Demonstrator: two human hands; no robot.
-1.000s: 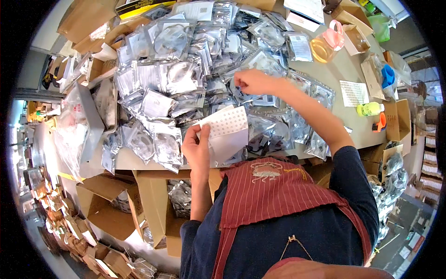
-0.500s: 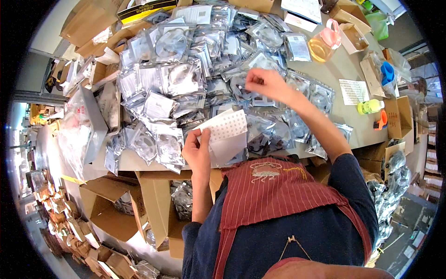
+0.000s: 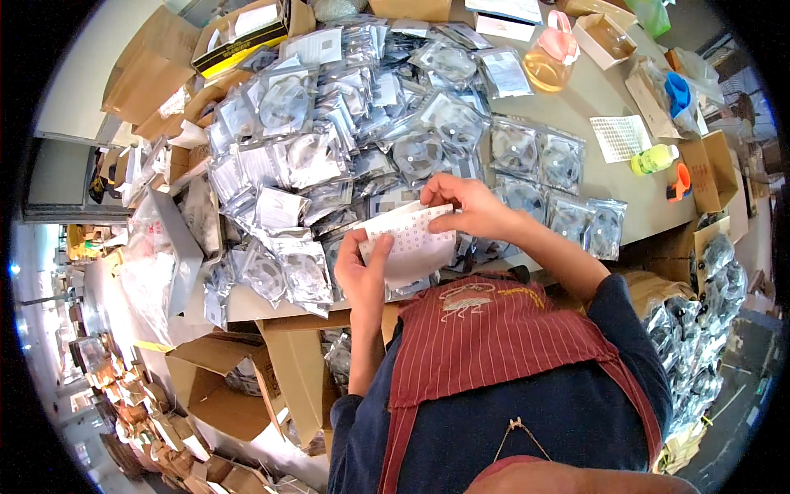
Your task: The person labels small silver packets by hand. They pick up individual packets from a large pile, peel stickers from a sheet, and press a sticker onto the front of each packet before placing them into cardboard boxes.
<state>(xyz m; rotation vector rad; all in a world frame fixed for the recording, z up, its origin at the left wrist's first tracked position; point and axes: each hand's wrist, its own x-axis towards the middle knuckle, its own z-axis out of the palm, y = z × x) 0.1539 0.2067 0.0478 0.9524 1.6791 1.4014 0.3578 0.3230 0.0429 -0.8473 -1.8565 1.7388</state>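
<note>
My left hand pinches the left end of a white sticker sheet marked with rows of small round dots. At the sheet's upper right edge is my right hand, its thumb on the front and its fingers curled behind. The sheet is bent and tilted above the table's near edge. Just beyond it spreads a big heap of clear and silvery bags, with disc- or ring-shaped parts inside. To the right, several more bagged parts lie flat in rows.
At the far right stand a jug with a pink lid, a yellow-green bottle and an orange tape-like roll. Another dotted sheet lies near them. Open cardboard boxes sit below the table's near edge. A grey bin is at left.
My right hand has come back from over the bagged parts to the sticker sheet and now grips its right side. My left hand stays on the sheet. The view has shifted slightly.
</note>
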